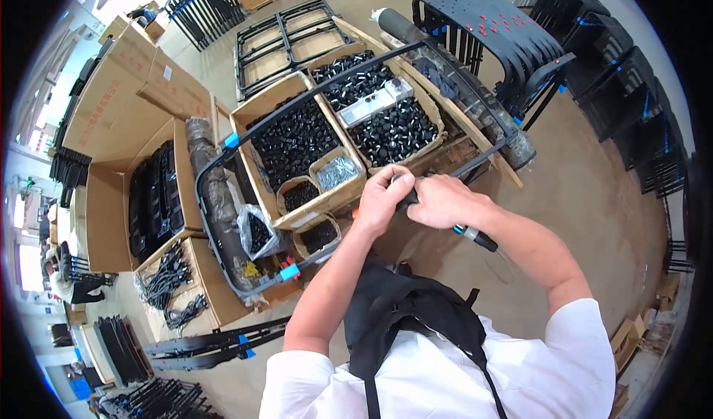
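Observation:
A slim powered driver [475, 237] with a black tail and a bright blue ring lies in my right hand [445, 202], whose fingers are wrapped round it. My left hand [384, 200] is closed at the driver's front end, thumb and fingers pinched together; what they grip is hidden. Both hands are over the near side of a black tubular metal frame [338, 86] with rounded corners and blue tape. Inside that frame, just beyond my hands, a wooden-sided bin [349, 197] holds many small black parts. A small box of silvery screws [336, 172] sits in its near corner.
Left of the bin are a bag of black parts [258, 231] and an open carton [111, 218] with black mouldings. Black cables [167, 282] lie on a box. At the far right, a stack of curved black panels [497, 25] stands near a wrapped roll [475, 103].

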{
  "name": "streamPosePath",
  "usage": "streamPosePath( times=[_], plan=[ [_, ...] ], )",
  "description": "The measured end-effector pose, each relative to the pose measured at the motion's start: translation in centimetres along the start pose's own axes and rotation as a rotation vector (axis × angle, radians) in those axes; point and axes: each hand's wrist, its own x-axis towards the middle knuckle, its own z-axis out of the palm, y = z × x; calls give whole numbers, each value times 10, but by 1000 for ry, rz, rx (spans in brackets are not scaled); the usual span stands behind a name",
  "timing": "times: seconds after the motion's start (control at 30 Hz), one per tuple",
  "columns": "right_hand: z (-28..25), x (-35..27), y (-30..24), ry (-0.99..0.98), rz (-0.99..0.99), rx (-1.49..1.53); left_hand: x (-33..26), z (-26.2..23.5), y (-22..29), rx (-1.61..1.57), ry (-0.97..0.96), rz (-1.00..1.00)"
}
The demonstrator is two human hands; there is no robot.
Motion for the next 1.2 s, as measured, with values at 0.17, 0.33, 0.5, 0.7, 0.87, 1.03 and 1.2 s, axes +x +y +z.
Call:
streamPosePath(
  times=[0.17,0.33,0.5,0.7,0.87,1.03,1.2],
  plan=[
    [6,-7,0,-41,1,-43,-10,4,-2,19,7,36],
    [17,-16,5,-3,-62,-24,-25,4,-10,121,14,129],
    [23,-23,4,-15,-47,-58,-37,8,-18,88,34,100],
    [39,-24,6,64,-31,9,-40,10,-23,55,54,61],
    [35,-24,-5,17,13,64,-40,11,-30,57,114,94],
    [36,-11,2,-77,14,27,-39,14,-32,83,82,100],
    [37,-6,6,-40,-40,5,-39,15,-22,82,99,134]
  ],
)
